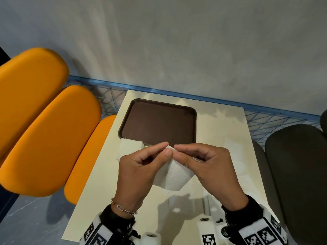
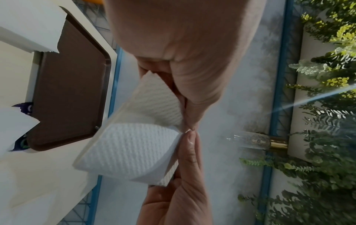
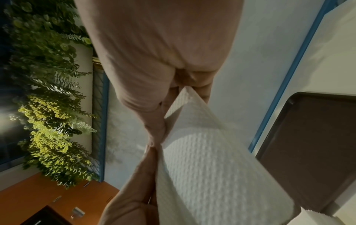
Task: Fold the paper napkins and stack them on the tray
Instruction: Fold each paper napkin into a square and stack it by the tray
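Left hand (image 1: 141,167): thumb and forefinger pinched on the top corner of a white embossed paper napkin (image 1: 175,175), other fingers curled in behind.
Right hand (image 1: 208,165): same pinch on the same corner, fingertips nearly touching the left's. A two-handed hold at one point, likely to line up corners before creasing.
Napkin in hand: lifted clear of the table, hanging below the pinch, bowed outward. Wrist views show two layers bellying apart, so the fold looks started but not pressed flat.
Spare napkins: a white sheet (image 1: 130,147) lying just left of the hands, its far edge touching or overlapping the tray's near rim; another pale sheet (image 1: 232,147) flat on the right, hard to pick out against the tabletop.
Tray (image 1: 193,121): dark brown plastic, rounded corners, on the far side of the table. Nothing stacked on its bare floor, so the task reads as barely begun.
Table (image 1: 99,200): cream rectangular top, tray kept within easy reach beyond the hands.
Surroundings: orange padded seats (image 1: 44,138) on the left, dark grey chair (image 1: 297,174) on the right, blue wire railing (image 1: 265,110) along the far edge.
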